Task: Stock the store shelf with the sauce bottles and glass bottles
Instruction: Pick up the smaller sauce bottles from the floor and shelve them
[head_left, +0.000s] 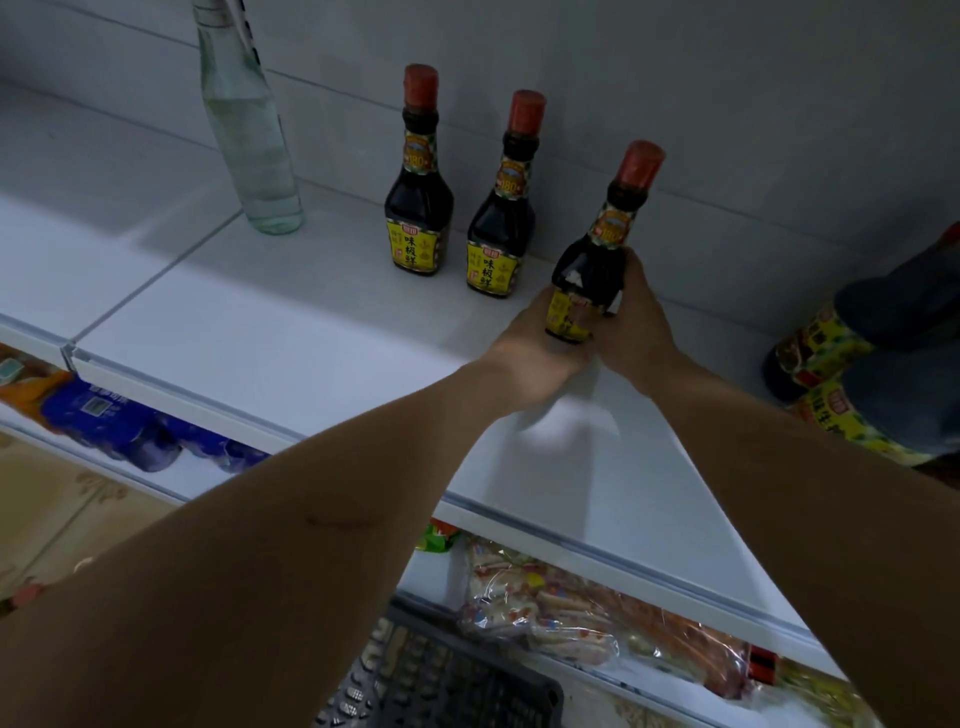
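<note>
Both hands, left hand (540, 338) and right hand (636, 317), reach forward with arms outstretched and clasp one sauce bottle (592, 270), tilted. Bare shelf (270, 332) stretches toward its front edge.

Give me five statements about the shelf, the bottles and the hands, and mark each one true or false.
1. Both hands hold the same sauce bottle. True: the left hand and right hand grip it from either side.
2. Three sauce bottles stand free on the shelf. False: two stand free, the left standing bottle and the middle standing bottle.
3. The sauce bottles have red caps. True.
4. The clear glass bottle lies on its side. False: it stands upright, left of the sauce bottles.
5. The held bottle is at the left end of the row. False: it is at the right end.
</note>
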